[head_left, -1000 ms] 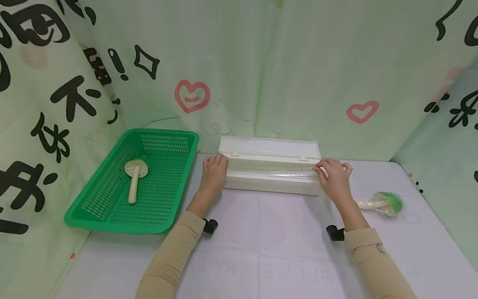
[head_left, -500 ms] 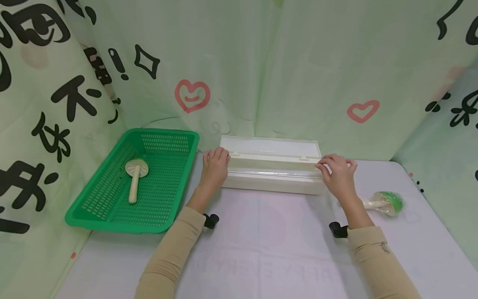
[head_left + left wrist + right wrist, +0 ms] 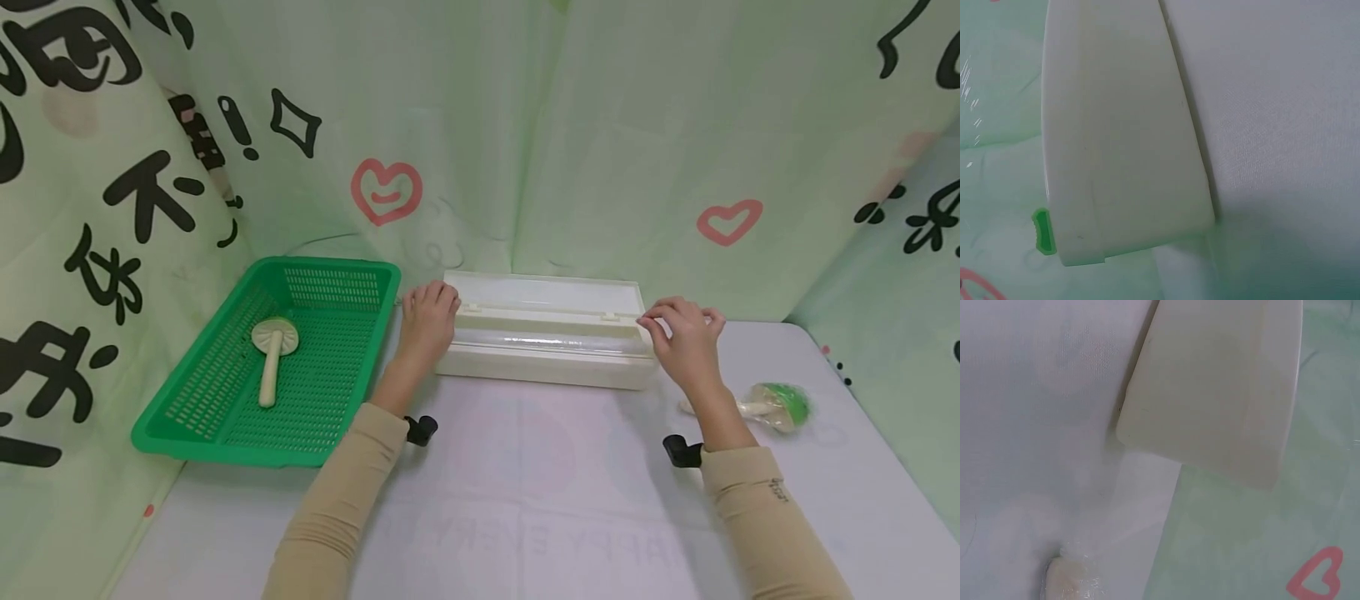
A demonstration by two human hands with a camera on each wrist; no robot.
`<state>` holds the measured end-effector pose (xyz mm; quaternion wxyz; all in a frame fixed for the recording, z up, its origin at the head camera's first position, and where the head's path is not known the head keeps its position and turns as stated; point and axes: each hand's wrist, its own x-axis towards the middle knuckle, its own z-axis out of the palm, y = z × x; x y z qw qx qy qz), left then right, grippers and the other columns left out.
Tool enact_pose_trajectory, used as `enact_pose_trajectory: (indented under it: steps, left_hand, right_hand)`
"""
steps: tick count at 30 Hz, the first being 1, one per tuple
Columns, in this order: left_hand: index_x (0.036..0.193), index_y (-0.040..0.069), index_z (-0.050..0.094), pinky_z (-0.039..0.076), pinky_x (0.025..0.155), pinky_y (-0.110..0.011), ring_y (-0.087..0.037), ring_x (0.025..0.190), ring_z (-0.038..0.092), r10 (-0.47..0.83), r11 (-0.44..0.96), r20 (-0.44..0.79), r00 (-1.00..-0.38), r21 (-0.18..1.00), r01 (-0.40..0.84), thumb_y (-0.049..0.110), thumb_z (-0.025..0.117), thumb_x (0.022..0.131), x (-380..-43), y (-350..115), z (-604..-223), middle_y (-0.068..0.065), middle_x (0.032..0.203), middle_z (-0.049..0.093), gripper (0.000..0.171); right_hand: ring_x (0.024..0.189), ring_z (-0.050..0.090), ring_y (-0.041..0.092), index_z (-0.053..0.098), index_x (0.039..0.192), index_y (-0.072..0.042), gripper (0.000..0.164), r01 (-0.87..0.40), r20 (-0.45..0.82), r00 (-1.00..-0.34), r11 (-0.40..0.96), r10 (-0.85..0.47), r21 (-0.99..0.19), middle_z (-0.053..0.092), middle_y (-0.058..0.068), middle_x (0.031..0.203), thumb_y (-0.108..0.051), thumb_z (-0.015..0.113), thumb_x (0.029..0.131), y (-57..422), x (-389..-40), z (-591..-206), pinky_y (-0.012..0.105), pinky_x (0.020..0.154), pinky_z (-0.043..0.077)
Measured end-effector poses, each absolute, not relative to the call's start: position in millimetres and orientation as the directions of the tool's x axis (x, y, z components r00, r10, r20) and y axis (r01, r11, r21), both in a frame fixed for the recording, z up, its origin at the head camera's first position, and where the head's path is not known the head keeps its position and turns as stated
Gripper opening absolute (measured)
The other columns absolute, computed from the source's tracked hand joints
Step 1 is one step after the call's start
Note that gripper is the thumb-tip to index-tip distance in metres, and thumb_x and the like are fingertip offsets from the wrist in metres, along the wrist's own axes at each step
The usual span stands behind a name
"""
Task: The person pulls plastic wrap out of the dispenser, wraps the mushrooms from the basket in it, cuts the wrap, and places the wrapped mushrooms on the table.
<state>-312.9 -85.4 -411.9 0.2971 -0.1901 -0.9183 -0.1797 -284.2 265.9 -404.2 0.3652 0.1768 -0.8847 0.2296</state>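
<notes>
A long white cling film box [image 3: 540, 368] stands at the back of the table with its lid [image 3: 547, 292] tipped back. Inside lies a shiny roll of cling film [image 3: 555, 342]. At the box's left end my left hand [image 3: 427, 321] has curled fingers on the film's edge. My right hand [image 3: 684, 337] pinches the film between thumb and fingertips by the right end. The clear sheet is hard to see; glints on the film [image 3: 969, 94] show in the left wrist view. Neither wrist view shows fingers. A small green slider [image 3: 1043, 231] sits on the box's edge.
To the left, a green basket [image 3: 341, 454] holds a toy mushroom [image 3: 274, 350] with a pale stem. A green-capped toy mushroom [image 3: 783, 407] wrapped in clear film lies right of my right forearm. Printed curtains [image 3: 585, 150] hang close behind the box.
Both hands have risen slightly toward the back, the right one also shifting right. The box has moved a little left at its near edge. The film's visible edge is no longer distinct.
</notes>
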Motion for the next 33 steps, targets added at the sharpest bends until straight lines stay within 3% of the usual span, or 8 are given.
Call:
enact_pose_trajectory:
  steps: [12, 33]
  left_hand:
    - [0.095, 0.008, 0.054, 0.027, 0.09, -0.044, -0.028, 0.096, 0.043, 0.242, 0.866, 0.577, -0.78, 0.235, 0.442, 0.019, 0.043, 0.097, -316, -89, -397, -0.009, 0.102, 0.051, 0.016]
    - [0.095, 0.008, 0.054, 0.028, 0.088, -0.043, -0.027, 0.096, 0.044, 0.254, 0.862, 0.593, -0.764, 0.219, 0.457, 0.02, 0.042, 0.097, -318, -87, -392, -0.008, 0.101, 0.051, 0.017]
  right_hand:
    - [0.086, 0.051, 0.037, 0.063, 0.079, 0.004, 0.012, -0.488, 0.739, -0.658, 0.83, -0.147, -0.269, 0.059, 0.018, 0.087, -0.003, 0.072, 0.074, 266, -285, -393, 0.06, 0.084, 0.019]
    - [0.086, 0.052, 0.036, 0.065, 0.078, 0.003, 0.012, -0.491, 0.735, -0.661, 0.828, -0.152, -0.271, 0.059, 0.017, 0.086, -0.003, 0.074, 0.072, 269, -284, -388, 0.06, 0.084, 0.017]
